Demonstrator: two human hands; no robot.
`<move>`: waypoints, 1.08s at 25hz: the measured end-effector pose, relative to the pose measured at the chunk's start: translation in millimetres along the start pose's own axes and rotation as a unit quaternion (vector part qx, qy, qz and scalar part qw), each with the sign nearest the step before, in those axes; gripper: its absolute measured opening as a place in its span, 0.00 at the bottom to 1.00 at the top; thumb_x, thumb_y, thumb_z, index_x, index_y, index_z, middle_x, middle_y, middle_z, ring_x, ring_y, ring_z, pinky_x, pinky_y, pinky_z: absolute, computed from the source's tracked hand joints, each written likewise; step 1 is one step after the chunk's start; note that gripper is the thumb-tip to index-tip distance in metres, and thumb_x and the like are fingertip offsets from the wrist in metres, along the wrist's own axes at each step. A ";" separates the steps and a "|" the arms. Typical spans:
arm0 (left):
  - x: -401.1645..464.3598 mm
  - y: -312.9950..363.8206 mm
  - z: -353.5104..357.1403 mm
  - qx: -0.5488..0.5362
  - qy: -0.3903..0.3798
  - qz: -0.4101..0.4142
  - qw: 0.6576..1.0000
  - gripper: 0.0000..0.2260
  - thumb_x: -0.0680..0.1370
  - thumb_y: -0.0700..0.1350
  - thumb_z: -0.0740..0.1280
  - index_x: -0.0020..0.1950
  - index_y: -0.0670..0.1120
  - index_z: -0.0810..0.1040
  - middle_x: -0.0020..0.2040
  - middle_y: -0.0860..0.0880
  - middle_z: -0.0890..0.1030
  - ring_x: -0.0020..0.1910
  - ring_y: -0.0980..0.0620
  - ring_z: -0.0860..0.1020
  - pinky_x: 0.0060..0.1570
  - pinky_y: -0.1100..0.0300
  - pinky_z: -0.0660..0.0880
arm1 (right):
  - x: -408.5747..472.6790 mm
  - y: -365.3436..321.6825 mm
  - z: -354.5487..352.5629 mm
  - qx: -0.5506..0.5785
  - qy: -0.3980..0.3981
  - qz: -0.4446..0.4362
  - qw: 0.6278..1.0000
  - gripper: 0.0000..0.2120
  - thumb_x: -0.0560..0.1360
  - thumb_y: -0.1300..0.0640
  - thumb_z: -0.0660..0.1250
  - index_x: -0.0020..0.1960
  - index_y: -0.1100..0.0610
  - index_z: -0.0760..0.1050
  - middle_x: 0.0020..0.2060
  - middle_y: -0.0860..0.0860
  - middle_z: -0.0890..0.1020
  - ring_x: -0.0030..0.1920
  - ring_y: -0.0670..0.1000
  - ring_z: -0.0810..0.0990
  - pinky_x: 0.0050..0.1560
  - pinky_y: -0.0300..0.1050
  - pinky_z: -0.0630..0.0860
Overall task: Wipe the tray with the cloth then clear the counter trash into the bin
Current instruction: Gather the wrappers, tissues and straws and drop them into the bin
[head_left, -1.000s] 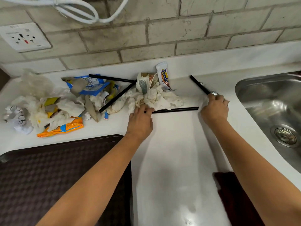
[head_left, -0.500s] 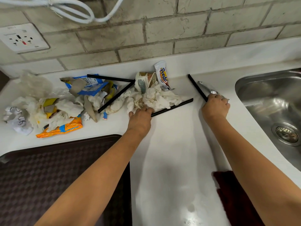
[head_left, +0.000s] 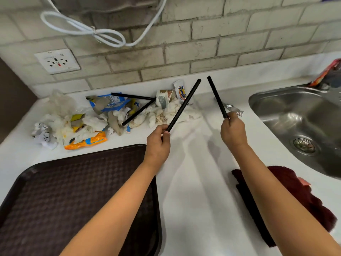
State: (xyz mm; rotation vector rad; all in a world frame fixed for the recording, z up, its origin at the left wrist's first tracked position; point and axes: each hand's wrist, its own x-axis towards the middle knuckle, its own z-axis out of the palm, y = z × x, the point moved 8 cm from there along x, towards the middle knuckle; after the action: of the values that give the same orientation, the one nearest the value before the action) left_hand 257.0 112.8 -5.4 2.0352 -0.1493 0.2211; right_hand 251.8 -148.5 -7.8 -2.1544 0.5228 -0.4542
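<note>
My left hand (head_left: 158,143) grips the lower end of a black straw (head_left: 184,105) that slants up to the right above the counter. A second black straw (head_left: 216,96) rises from my right hand (head_left: 232,133), which holds its lower end. Trash (head_left: 88,117) lies heaped along the back of the white counter (head_left: 195,182): crumpled tissues, blue and orange wrappers, a crushed paper cup, two more black straws (head_left: 137,111). A small foil scrap (head_left: 233,108) lies behind my right hand. The dark brown tray (head_left: 55,200) sits at the front left. The maroon cloth (head_left: 295,196) lies at the right, partly under my forearm.
A steel sink (head_left: 299,119) fills the right side, with a colourful packet (head_left: 326,72) at its far corner. The tiled wall carries a socket (head_left: 57,60) and a looped white cable (head_left: 96,32). No bin is in view.
Both hands have lifted their straws off the counter, so the straws now point upward. The camera has tilted up and shows more of the wall.
</note>
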 end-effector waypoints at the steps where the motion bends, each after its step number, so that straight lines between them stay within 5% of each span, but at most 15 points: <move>1: -11.1 2.6 -4.1 -0.018 0.003 -0.004 1.000 0.11 0.79 0.39 0.59 0.60 0.40 0.74 0.43 0.50 0.77 0.38 0.62 0.73 0.36 0.80 0.66 | -13.9 -3.8 -8.3 0.000 0.009 -0.019 1.000 0.12 0.78 0.62 0.52 0.57 0.63 0.70 0.48 0.64 0.79 0.48 0.62 0.76 0.42 0.45 0.65; 7: -97.6 11.8 -36.1 -0.055 -0.020 0.014 0.998 0.10 0.78 0.39 0.60 0.58 0.49 0.72 0.41 0.54 0.74 0.34 0.65 0.74 0.33 0.78 0.67 | -113.0 -6.4 -46.8 0.026 0.046 -0.055 0.997 0.11 0.78 0.59 0.54 0.54 0.59 0.73 0.37 0.55 0.77 0.39 0.57 0.74 0.38 0.44 0.65; 13: -204.3 7.1 -68.8 -0.096 -0.018 0.039 0.994 0.09 0.78 0.37 0.62 0.55 0.50 0.72 0.43 0.57 0.76 0.40 0.66 0.75 0.40 0.76 0.69 | -237.6 17.5 -74.4 0.045 0.044 -0.086 0.994 0.08 0.78 0.57 0.56 0.46 0.57 0.73 0.28 0.48 0.73 0.29 0.49 0.70 0.32 0.47 0.67; 19: -299.5 -14.5 -60.6 -0.072 -0.063 0.056 0.994 0.10 0.78 0.37 0.61 0.58 0.41 0.74 0.48 0.49 0.77 0.45 0.52 0.75 0.47 0.66 0.71 | -339.7 83.7 -105.3 -0.062 0.066 -0.098 0.991 0.14 0.75 0.51 0.52 0.46 0.58 0.72 0.25 0.49 0.70 0.28 0.55 0.71 0.30 0.46 0.66; 22: -338.0 -23.6 -39.4 -0.045 -0.129 0.067 0.988 0.09 0.78 0.36 0.61 0.58 0.40 0.73 0.43 0.50 0.75 0.38 0.53 0.72 0.41 0.69 0.67 | -379.2 135.5 -126.5 -0.082 0.066 -0.063 0.992 0.09 0.75 0.52 0.52 0.42 0.54 0.69 0.23 0.45 0.67 0.25 0.49 0.67 0.28 0.42 0.62; 27: -385.5 -45.3 -1.2 0.000 -0.214 0.058 0.975 0.10 0.78 0.37 0.61 0.58 0.39 0.75 0.50 0.47 0.77 0.46 0.55 0.73 0.46 0.79 0.64 | -422.0 216.5 -150.7 -0.125 0.068 0.025 0.990 0.16 0.74 0.50 0.51 0.47 0.60 0.71 0.26 0.52 0.70 0.28 0.56 0.69 0.31 0.44 0.64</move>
State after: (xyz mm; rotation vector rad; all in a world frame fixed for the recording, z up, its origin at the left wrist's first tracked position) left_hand -110.0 138.4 -129.3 2.0515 -0.5363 -0.1498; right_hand -224.0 -149.4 -153.7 -2.3538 0.7418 -0.5331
